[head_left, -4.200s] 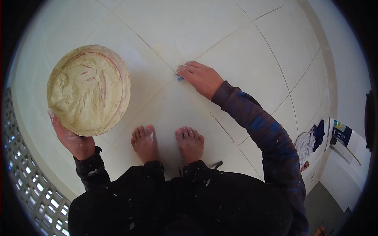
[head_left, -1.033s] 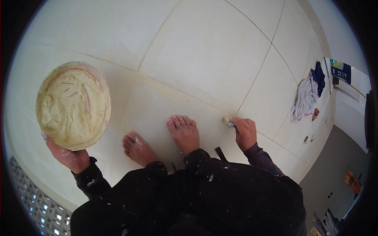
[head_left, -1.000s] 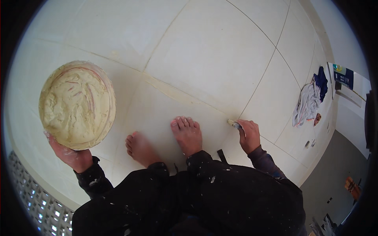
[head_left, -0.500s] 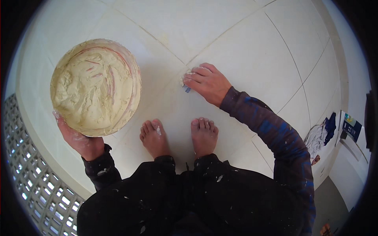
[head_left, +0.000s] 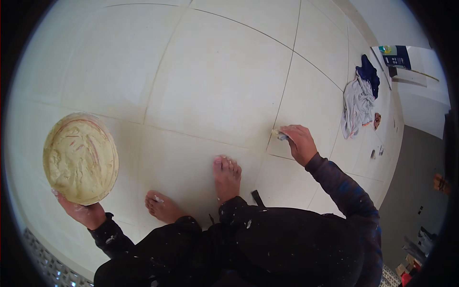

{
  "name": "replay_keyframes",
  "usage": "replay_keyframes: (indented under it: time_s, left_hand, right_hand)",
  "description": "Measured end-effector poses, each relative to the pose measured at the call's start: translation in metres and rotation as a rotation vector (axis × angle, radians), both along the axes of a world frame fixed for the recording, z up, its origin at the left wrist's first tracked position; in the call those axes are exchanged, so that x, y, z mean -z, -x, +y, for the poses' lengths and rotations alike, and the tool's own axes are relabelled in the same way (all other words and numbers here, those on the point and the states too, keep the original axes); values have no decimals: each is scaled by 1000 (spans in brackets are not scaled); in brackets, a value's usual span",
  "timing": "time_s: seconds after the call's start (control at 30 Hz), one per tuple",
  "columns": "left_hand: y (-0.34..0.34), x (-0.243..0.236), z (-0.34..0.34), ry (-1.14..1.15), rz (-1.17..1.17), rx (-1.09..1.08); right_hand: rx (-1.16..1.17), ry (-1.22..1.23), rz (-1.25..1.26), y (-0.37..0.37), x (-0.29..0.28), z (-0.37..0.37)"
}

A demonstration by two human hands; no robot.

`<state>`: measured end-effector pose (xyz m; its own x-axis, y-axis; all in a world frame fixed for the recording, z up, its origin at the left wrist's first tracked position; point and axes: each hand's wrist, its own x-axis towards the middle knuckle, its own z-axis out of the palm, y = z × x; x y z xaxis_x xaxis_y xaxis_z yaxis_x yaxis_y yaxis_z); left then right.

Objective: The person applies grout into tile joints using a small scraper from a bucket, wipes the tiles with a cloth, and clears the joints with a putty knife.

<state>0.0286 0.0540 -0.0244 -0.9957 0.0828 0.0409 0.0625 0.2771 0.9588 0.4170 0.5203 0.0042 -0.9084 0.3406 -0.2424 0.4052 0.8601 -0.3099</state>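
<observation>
Holds the round tub (head_left: 114, 143), mouth upward, in the left grip (head_left: 85, 214), closed against the tub's lower side on the edge nearest the body, with a whitened fingertip showing at the tub's left. Cannot make out the fingers hidden under the tub, nor tell of any contact between tub and floor. Contains, inside the tub, thick cream paste (head_left: 71, 162), ridged and lumpy, marked with reddish streaks toward the tub's right wall.

Pinches a small blue-grey piece (head_left: 282, 136) in the right grip (head_left: 302, 143), well to the right of the tub and roughly level with it, fingers bent and brought together. Bears a dab of cream paste on the end facing the tub, just beside a thin joint line (head_left: 278, 110) in the tiled floor (head_left: 215, 95). Cannot tell the exact kind of piece, or whether pressed to the floor.

Stands barefoot to the right of the tub, left foot (head_left: 165, 206) near it, right foot (head_left: 227, 179) farther off. Wears black trousers (head_left: 167, 258) flecked with white, and a dark sleeve (head_left: 344, 191) with blue patches on the arm farther from the tub.

Includes, far to the right of the tub, a grey cloth (head_left: 356, 103) bunched against a dark blue cloth (head_left: 367, 74).
</observation>
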Motion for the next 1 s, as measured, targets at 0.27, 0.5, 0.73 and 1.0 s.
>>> replay_keyframes:
  time_s: [0.27,0.5,0.73,1.0]
  left_hand:
    - [18,20,-9,-496,-55,57]
    - [27,29,-11,-518,-13,158]
    - [25,29,-32,-485,63,256]
    - [17,35,-64,-438,8,216]
  right_hand:
    - [150,-535,411,91,123,-35]
    - [60,-254,327,26,130,-224]
    - [236,-394,645,125,115,-88]
    - [106,-315,541,98,164,-223]
